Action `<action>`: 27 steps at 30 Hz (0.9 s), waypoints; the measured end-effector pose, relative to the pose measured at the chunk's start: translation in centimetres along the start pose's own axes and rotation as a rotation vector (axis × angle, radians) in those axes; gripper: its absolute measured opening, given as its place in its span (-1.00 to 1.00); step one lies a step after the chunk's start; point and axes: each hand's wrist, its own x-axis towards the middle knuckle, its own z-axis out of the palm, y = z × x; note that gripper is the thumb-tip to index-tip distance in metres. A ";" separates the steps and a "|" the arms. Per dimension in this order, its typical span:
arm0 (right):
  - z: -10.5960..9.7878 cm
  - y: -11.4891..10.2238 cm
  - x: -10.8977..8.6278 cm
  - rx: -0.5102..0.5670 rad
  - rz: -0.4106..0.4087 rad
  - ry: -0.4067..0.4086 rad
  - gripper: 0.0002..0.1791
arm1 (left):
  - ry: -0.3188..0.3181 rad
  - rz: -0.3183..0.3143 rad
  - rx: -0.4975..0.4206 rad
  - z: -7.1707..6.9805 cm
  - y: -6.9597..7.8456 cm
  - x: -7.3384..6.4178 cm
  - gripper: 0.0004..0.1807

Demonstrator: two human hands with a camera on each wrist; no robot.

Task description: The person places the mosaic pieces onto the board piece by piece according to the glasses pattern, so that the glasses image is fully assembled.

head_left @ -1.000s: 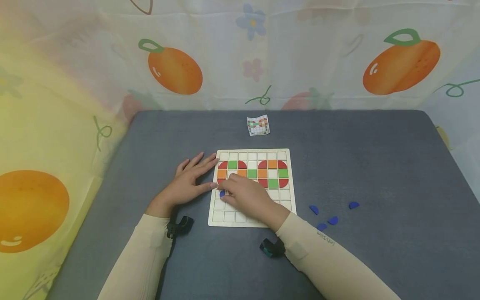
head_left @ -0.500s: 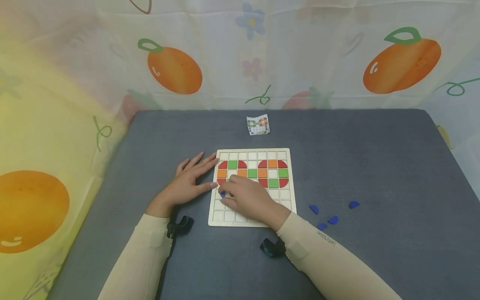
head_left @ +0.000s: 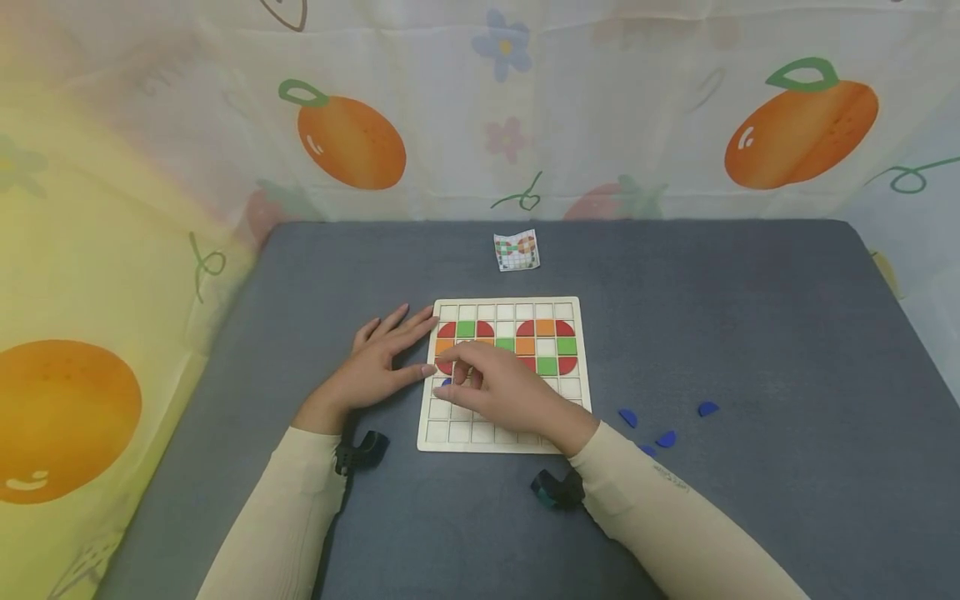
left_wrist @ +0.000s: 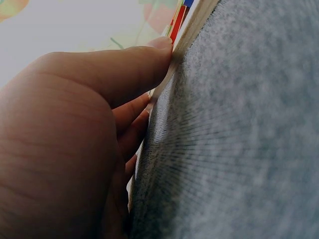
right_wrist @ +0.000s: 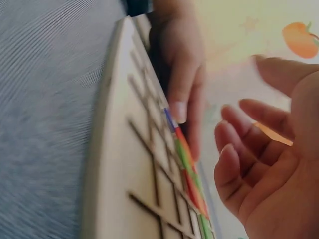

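On the grey table lies a square wooden grid board bearing red, orange and green tiles in its upper rows. A blue piece sits in a cell at the board's left, just below a red tile. My left hand lies with fingers spread, thumb and fingertips touching the board's left edge. Over the lower left of the board is my right hand, thumb apart from loosely bent fingers. Nothing shows between those fingers in the right wrist view, where the blue piece rests beside the left thumb.
Several blue half-round pieces lie on the table to the right of the board, one partly behind the right sleeve. A small card printed with a coloured grid pattern lies beyond the board. A printed curtain hangs behind the table.
My right hand has lifted slightly off the blue piece, its thumb and fingers spreading apart, and its forearm has shifted a little right. The left hand stays put.
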 end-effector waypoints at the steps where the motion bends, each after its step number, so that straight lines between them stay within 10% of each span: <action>1: -0.3 -0.2 -0.1 0.050 0.000 0.007 -0.54 | -0.002 -0.002 -0.001 0.0 0.0 0.0 -0.12; 13: -4.1 -0.6 -2.0 0.523 -0.078 -0.026 -0.19 | -0.015 -0.015 0.006 -0.1 0.2 0.0 -0.12; 27: -8.9 3.6 -7.2 0.591 -0.138 -0.025 0.12 | -0.007 -0.003 -0.016 -0.1 0.3 -0.1 -0.10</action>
